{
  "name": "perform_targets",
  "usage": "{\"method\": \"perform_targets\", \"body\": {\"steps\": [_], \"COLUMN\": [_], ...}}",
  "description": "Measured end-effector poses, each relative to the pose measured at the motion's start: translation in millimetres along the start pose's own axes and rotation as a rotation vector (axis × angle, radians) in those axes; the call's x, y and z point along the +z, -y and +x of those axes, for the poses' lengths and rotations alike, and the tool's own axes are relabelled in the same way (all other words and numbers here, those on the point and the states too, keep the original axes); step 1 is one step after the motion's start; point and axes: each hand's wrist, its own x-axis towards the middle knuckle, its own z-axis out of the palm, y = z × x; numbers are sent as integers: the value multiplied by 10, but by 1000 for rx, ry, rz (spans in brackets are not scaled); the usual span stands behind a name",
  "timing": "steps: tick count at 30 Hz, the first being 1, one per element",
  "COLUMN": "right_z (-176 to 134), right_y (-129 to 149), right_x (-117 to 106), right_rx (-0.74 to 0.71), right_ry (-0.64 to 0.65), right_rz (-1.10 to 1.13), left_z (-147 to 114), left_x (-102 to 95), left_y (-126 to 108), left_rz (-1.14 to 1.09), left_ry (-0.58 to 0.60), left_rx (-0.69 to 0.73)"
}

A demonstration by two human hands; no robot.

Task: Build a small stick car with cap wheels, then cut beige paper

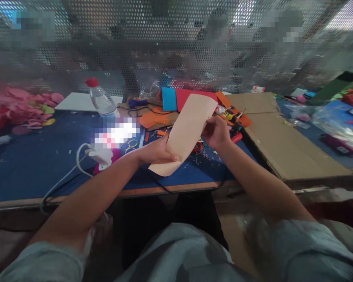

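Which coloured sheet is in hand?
The peach sheet, held by the left hand and right hand; the blue piece, red piece and orange pieces lie beyond it, unheld.

Dim overall, with a cool grey cast. Backlit through the perforated screen (91,31), brightest toward both upper corners. Blown out to white in the pixelated patch (126,131) on the bench (64,156), with a bluish glow at its left. Softly lit on the beige sheet (191,121); nearly black beneath the bench. Blurred and stretched toward the edges, notably at the pink pieces (17,103) and sleeves (314,250).
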Motion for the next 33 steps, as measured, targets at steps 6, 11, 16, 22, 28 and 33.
{"method": "perform_targets", "body": {"steps": [6,11,16,22,28,33], "right_z": [8,25,49,122,169,190], "right_y": [20,41,21,14,17,46], "right_x": [8,2,-11,-80,-110,-145], "right_rx": [-12,-45,-43,-22,-46,-94], "right_ry": [-18,-38,-75,-94,-118,-112], "right_rz": [27,7,38,35,75,41], "left_z": [-23,-16,-23,-23,-21,-23], "left_x": [-6,25,23,27,46,42], "left_y": [-15,-46,-60,-63,-113,-124], "left_rz": [-43,-110,-101,-95,-82,-50], "left_ry": [40,115,103,124,138,163], "left_rx": [-7,17,6,21,21,28]}}
